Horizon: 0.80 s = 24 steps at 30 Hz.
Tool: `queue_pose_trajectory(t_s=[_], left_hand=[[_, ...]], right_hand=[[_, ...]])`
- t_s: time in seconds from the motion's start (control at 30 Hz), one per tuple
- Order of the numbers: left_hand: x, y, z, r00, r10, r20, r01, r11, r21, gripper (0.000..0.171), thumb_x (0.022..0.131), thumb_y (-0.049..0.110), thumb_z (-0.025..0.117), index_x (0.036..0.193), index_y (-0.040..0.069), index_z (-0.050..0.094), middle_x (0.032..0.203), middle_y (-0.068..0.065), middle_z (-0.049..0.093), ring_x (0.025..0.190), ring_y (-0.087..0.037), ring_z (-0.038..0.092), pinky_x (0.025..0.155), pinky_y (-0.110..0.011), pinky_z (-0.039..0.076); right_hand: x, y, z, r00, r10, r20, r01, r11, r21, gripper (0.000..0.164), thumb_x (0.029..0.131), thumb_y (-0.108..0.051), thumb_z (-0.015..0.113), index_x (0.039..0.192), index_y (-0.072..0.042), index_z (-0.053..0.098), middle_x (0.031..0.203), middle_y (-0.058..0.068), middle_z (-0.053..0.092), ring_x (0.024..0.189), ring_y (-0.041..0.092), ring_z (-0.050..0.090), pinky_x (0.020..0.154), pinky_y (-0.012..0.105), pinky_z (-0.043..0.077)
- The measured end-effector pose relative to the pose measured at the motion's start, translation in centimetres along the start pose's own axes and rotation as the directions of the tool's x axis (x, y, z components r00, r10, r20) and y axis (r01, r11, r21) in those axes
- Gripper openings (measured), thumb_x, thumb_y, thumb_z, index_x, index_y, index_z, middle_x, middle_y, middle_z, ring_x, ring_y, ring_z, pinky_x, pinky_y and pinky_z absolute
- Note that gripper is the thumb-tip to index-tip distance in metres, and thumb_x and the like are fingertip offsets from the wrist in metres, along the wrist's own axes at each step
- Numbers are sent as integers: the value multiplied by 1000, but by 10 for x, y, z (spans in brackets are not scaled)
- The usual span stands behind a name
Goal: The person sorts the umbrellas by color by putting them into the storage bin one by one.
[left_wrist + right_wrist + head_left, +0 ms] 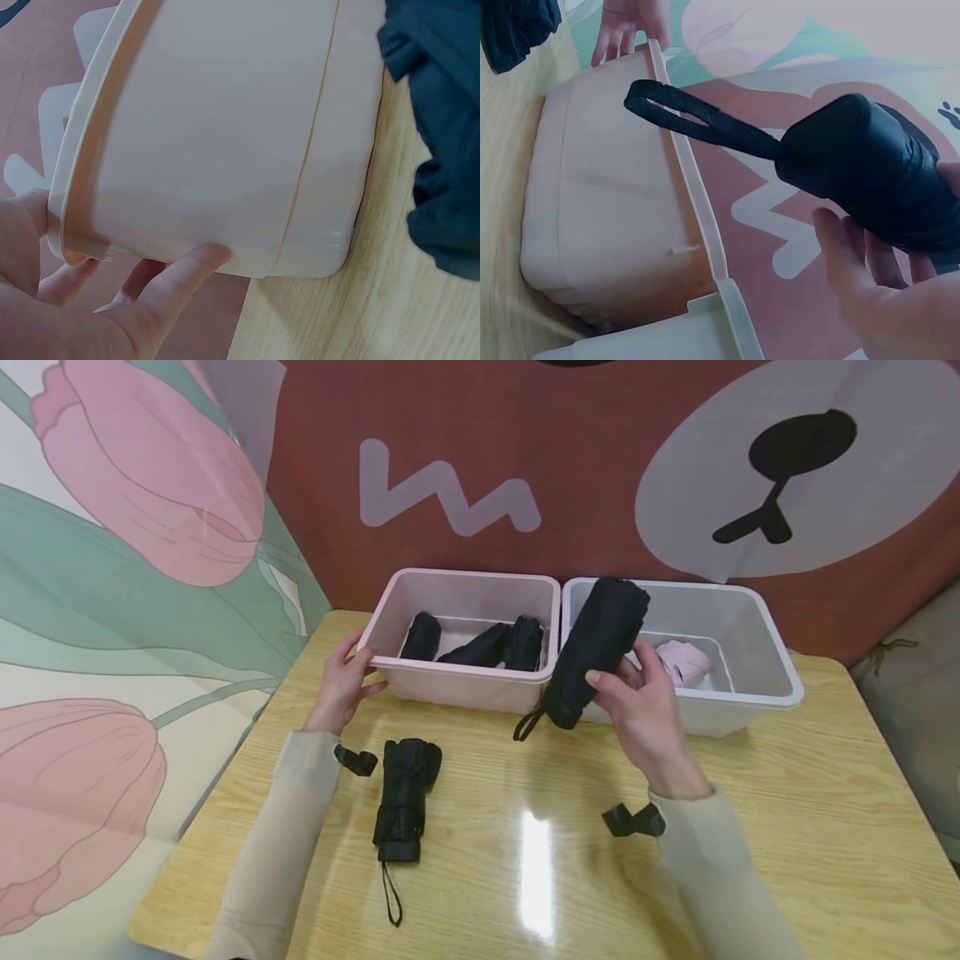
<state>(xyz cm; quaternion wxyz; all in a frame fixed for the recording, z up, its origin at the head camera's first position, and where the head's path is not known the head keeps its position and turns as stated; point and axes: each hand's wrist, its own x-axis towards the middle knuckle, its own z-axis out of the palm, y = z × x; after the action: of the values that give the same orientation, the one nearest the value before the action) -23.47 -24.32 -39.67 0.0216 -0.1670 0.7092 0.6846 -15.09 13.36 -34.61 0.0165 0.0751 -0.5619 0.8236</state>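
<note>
My right hand (641, 718) grips a folded black umbrella (596, 647) by its side, tilted over the gap between two plastic bins, its wrist strap (697, 120) dangling from the handle end. At the front left corner of the pink bin (457, 685), my left hand (343, 681) holds the rim, with one finger against the outer wall in the left wrist view. Several dark folded umbrellas (480, 647) lie inside that bin. Another black folded umbrella (405, 802) rests on the table near my left forearm, its strap pointing toward me.
To the right, a whitish bin (757, 700) stands against the pink one and contains a small pink bundle (682, 662). Both sit on a wooden table (750, 843) before a printed cloth backdrop (585, 477).
</note>
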Motion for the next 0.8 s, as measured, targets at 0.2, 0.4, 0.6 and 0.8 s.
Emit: queue_pose_trajectory(t_s=[0.2,0.4,0.6,0.8], left_hand=[[0,1,-1,1000,2,-12,-2,1000,3,52,98,26,49,148,29,36,149,-10,41,123,-28,51,93,-46,53],[0,1,-1,1000,9,-12,-9,1000,-8,52,98,25,49,148,28,37,148,-12,42,119,-26,53,93,-45,53],[1,-1,-2,1000,13,-8,-13,1000,-6,50,98,25,49,147,28,38,148,-11,43,119,-26,53,90,-44,55],[1,-2,-1,1000,14,-2,-14,1000,-12,50,99,26,49,147,28,38,149,-11,41,122,-28,51,96,-52,50]], right_hand=[[17,-1,7,999,32,-36,-30,997,68,45,90,0,62,132,-12,46,119,6,60,104,15,62,77,30,59],[34,3,17,997,58,-46,-53,994,98,44,90,-6,65,131,-9,50,115,6,62,105,15,62,79,30,59],[49,13,27,991,104,-84,-101,994,42,53,91,-13,66,140,-9,47,118,8,62,105,15,61,76,26,59],[60,21,36,990,114,-86,-116,993,-16,54,92,-15,65,142,-11,47,133,15,55,114,19,58,78,26,58]])
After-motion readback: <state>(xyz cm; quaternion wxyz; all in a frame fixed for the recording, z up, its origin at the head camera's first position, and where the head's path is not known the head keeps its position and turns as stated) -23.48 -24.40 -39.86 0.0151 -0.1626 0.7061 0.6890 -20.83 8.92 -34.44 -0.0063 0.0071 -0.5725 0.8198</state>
